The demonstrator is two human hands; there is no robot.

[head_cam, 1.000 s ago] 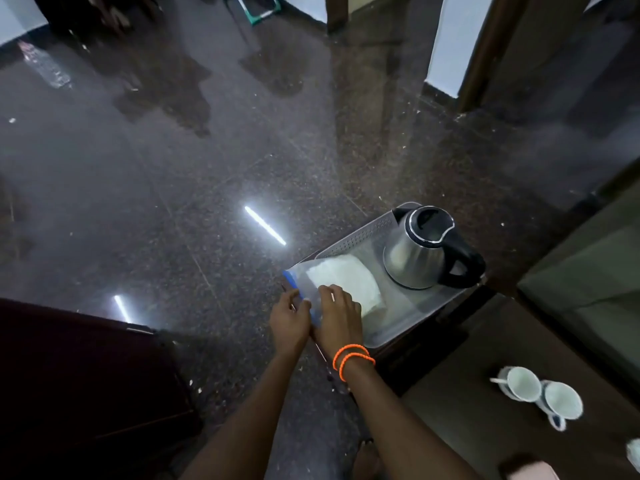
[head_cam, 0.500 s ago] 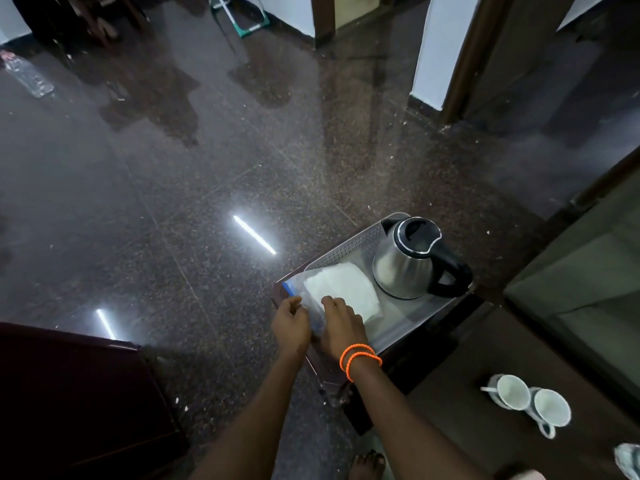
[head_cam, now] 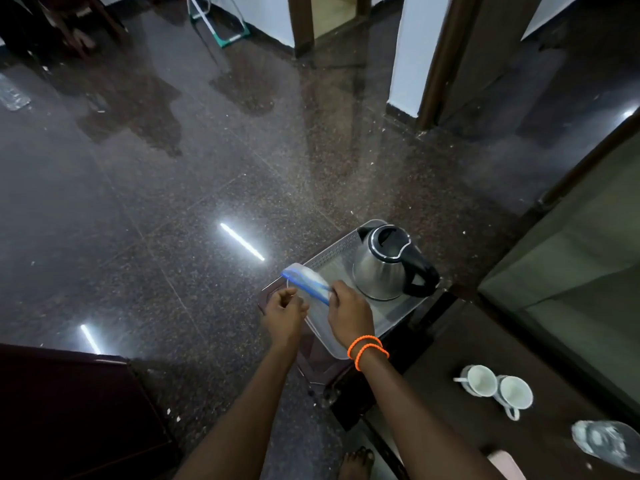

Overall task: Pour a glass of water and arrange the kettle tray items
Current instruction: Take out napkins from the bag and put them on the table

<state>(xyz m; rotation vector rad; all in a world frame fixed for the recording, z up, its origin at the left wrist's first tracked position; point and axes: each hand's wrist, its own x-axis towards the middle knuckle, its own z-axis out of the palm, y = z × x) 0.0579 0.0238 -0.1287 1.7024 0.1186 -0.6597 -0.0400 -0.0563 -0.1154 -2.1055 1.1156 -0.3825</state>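
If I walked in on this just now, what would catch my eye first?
Probably the steel kettle standing on a grey tray at the middle, with two hands just in front of it. The right hand, orange bands on its wrist, pinches the blue edge of a clear bag, while the left hand curls beside it. Two white cups sit on a dark table at lower right.

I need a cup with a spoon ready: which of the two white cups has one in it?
The left cup, the one farther from the plastic bottle: a spoon handle sticks out over its left rim. The right cup touching it shows none.
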